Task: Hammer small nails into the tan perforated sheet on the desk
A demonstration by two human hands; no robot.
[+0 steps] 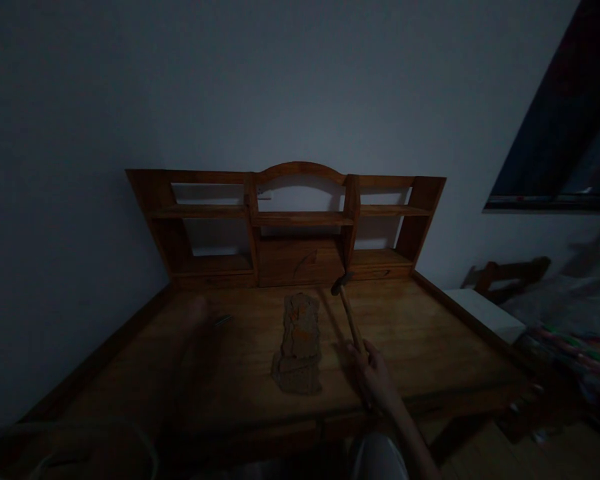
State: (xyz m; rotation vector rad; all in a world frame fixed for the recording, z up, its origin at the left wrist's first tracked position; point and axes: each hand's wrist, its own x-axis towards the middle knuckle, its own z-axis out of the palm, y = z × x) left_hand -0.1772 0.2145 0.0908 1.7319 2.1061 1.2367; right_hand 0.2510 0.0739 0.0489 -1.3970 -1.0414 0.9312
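My right hand (pixel 373 373) is closed round the wooden handle of a hammer (pixel 353 320). The hammer's dark head points away from me, toward the shelf unit. Left of the hammer, a rough brown slab with torn-looking edges and orange marks (pixel 300 347) lies on the desk; its material is hard to make out in the dim light. A small thin object, perhaps metal (pixel 223 321), lies farther left. Beside it, my left hand (pixel 195 317) is dark and smeared by motion, so its fingers cannot be made out.
The wooden desk (pixel 395 327) has a shelf unit (pixel 300 218) along its back, against a pale wall. On the right stand a white surface (pixel 490 317) and a wooden chair back (pixel 515 272), with a heap of plastic and coloured things nearby. A dark window is at upper right.
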